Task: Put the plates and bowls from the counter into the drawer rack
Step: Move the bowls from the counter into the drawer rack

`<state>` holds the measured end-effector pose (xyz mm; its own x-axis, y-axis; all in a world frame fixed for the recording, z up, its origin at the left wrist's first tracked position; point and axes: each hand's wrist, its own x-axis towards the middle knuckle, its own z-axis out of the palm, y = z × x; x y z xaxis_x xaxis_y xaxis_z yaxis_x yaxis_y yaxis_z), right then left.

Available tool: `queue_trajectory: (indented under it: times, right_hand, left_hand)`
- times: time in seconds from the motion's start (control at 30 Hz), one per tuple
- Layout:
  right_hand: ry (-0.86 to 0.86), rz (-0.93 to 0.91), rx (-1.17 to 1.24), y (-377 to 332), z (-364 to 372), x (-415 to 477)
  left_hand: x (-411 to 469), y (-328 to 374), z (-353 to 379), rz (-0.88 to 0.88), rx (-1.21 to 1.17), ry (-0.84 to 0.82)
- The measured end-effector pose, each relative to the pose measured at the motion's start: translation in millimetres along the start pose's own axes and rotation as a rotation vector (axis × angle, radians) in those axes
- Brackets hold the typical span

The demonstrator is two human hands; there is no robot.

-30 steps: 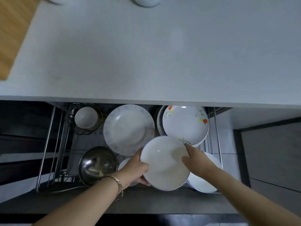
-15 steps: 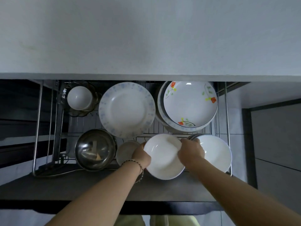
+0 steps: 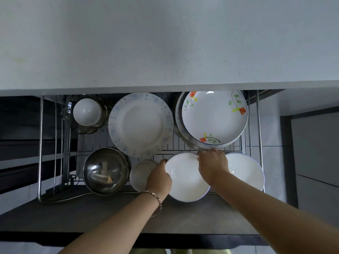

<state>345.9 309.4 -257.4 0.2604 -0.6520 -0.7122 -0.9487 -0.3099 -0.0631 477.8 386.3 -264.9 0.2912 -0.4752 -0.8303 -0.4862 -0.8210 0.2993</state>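
Observation:
A plain white bowl (image 3: 185,177) stands on edge in the front row of the wire drawer rack (image 3: 258,125). My left hand (image 3: 158,177) grips its left rim and my right hand (image 3: 212,163) grips its upper right rim. Just right of it another white bowl (image 3: 245,171) leans in the same row, partly behind my right arm. Behind stand a blue-speckled plate (image 3: 140,124) and a flower-painted plate (image 3: 214,116). The grey counter (image 3: 165,43) above shows no dishes in this view.
Left of my left hand a small white bowl (image 3: 140,174) sits beside a steel bowl (image 3: 106,170). A white cup (image 3: 87,111) rests in a glass holder at the back left. The dark drawer front (image 3: 91,217) runs below; tiled floor lies to the right.
The white bowl has gone lower into the rack's front row, next to the bowl on the right. Both hands keep their hold. The view has tilted down, so the counter's far objects are gone.

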Motion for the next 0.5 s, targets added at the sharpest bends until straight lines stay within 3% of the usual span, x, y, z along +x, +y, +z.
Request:
queue_trajectory:
  times: [0.27,0.5]
  right_hand:
    - [-0.079,-0.047,-0.132,-7.1,-3.5,13.8]
    - [0.024,-0.072,-0.076,3.4,15.4,0.3]
  left_hand:
    - [12.5,10.0,-12.6,-0.073,0.181,-0.296]
    - [-2.7,5.5,7.4,-0.031,0.227,-0.053]
